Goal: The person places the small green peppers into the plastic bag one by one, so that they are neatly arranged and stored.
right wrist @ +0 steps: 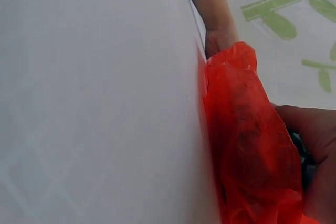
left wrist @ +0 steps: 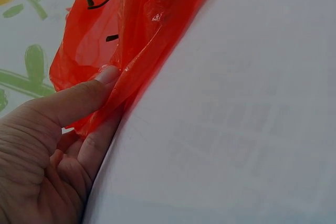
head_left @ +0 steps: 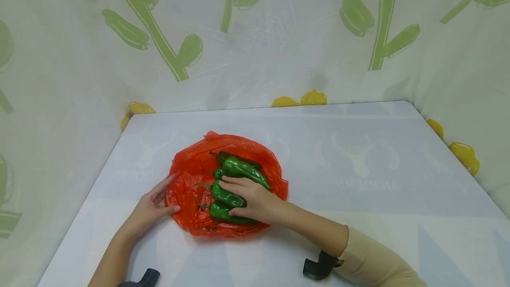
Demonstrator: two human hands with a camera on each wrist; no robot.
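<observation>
A red plastic bag (head_left: 187, 163) lies spread wide on the table with several long green peppers (head_left: 243, 169) inside, stems pointing left. At the bag's left side, my left hand (head_left: 149, 209) pinches the rim. In the left wrist view, the thumb (left wrist: 79, 98) lies over the red film and the fingers (left wrist: 97, 148) are under it. My right hand (head_left: 256, 198) reaches in from the right and grips a green pepper (head_left: 225, 195) near the middle of the group, fingers over its far side and thumb on its near side. In the right wrist view, the bag's wall (right wrist: 252, 140) hides most of the peppers.
The white patterned table (head_left: 358, 216) extends around the bag. Behind it hangs a pale cloth (head_left: 279, 56) with green leaf prints. Black wrist devices (head_left: 318, 267) sit on both arms near the table's front.
</observation>
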